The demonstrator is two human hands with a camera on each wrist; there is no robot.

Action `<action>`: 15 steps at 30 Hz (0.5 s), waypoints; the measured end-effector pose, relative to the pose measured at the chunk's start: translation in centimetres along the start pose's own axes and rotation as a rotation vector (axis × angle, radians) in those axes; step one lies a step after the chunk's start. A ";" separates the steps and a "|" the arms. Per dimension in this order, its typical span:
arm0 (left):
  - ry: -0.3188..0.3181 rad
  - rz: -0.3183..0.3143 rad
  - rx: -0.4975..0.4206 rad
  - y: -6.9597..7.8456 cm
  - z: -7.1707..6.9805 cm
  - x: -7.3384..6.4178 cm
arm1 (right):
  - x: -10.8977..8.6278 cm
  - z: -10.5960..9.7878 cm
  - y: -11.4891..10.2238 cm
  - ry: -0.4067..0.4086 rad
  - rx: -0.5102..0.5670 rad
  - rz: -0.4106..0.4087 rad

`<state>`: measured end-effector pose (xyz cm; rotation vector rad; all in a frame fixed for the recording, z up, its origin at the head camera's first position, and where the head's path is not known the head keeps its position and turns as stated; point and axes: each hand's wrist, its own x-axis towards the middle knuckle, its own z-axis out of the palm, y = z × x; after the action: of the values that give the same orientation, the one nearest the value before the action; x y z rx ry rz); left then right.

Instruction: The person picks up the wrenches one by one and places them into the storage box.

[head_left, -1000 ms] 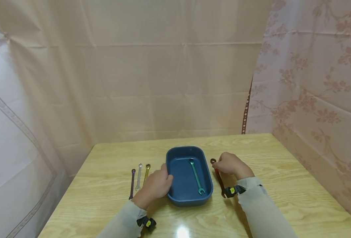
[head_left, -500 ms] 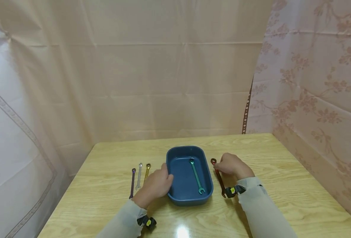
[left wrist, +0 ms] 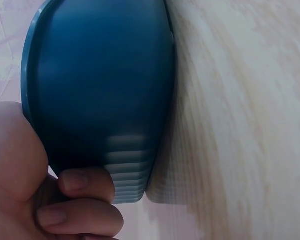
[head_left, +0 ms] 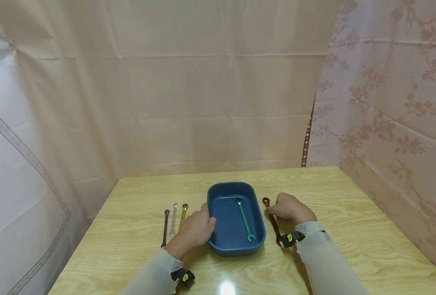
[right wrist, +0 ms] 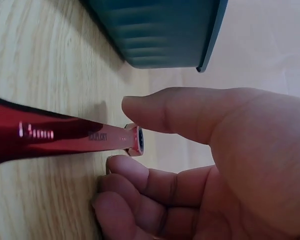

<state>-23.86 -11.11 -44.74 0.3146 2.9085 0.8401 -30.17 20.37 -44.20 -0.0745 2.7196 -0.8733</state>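
A blue rectangular tray (head_left: 225, 248) stands mid-table with a green combination wrench (head_left: 244, 219) lying inside. My left hand (head_left: 198, 226) grips the tray's left rim; in the left wrist view the thumb (left wrist: 12, 150) lies at the rim and curled fingers (left wrist: 90, 184) meet the outer wall. Right of the tray, a red combination wrench (head_left: 273, 223) lies lengthwise on the table. My right hand (head_left: 291, 207) is right at its ring end. In the right wrist view, thumb (right wrist: 165, 107) and fingers (right wrist: 130, 172) stand apart on either side of the red wrench.
Left of the tray lie a purple wrench (head_left: 165, 229), a silver wrench (head_left: 173, 221) and a gold wrench (head_left: 183, 214), the last partly hidden by the left hand. The wooden table (head_left: 328, 192) ends at hanging curtains (head_left: 218, 123) behind and to the sides.
The right hand has shifted slightly back toward the body along the red wrench, baring more of its ring end. The left hand and tray stay in place.
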 end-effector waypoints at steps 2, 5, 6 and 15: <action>0.000 0.002 -0.003 0.0 0.0 -0.1 | 0.0 0.1 0.1 -0.006 0.005 0.001; -0.002 0.001 -0.011 0.0 0.0 -0.1 | 0.0 0.1 0.2 -0.011 0.016 0.002; -0.003 0.000 -0.012 -0.1 0.0 -0.1 | 0.0 0.1 0.3 -0.011 0.017 0.002; 0.002 0.001 -0.009 -0.3 0.2 0.0 | 0.2 0.7 0.4 0.030 0.006 0.013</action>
<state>-23.89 -11.23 -45.09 0.3142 2.9058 0.8536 -30.21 20.30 -45.00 -0.0425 2.7425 -0.8853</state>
